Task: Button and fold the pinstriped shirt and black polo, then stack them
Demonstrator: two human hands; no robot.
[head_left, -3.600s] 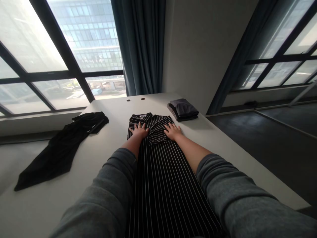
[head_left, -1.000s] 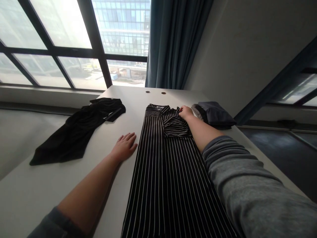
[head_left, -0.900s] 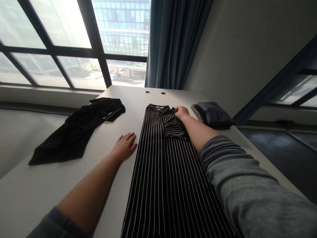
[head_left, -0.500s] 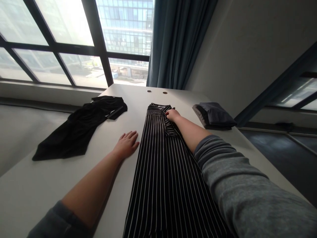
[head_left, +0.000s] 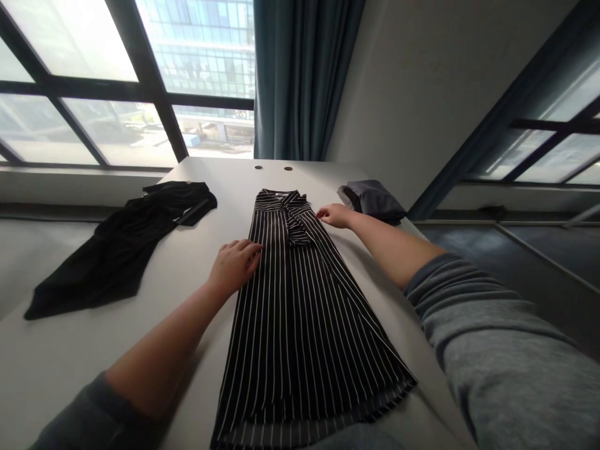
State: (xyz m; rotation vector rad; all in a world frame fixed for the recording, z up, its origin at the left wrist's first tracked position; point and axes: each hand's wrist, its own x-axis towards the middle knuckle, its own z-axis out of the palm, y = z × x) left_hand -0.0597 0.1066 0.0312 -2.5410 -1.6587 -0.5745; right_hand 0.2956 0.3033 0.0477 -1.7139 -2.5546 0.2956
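Note:
A long black skirt (head_left: 300,300) with white stripes lies flat, its waistband at the far end and its wide hem towards me. A striped tie hangs down from the waist. My left hand (head_left: 234,265) rests at the skirt's left edge, its slightly bent fingers lying on the cloth. At the right edge, just below the waist, my right hand (head_left: 335,215) has its fingertips closed on the fabric's side.
A white table (head_left: 187,350) carries everything. On the left lies a black garment (head_left: 122,244) with a tag; at the far right sits a folded grey and dark stack (head_left: 377,200). Two round holes are near the table's back edge, before a blue curtain (head_left: 300,81) and window.
My right hand has moved from the waist tie to the skirt's right edge. My left hand has come from the table onto the left edge. The view has shifted, showing the hem.

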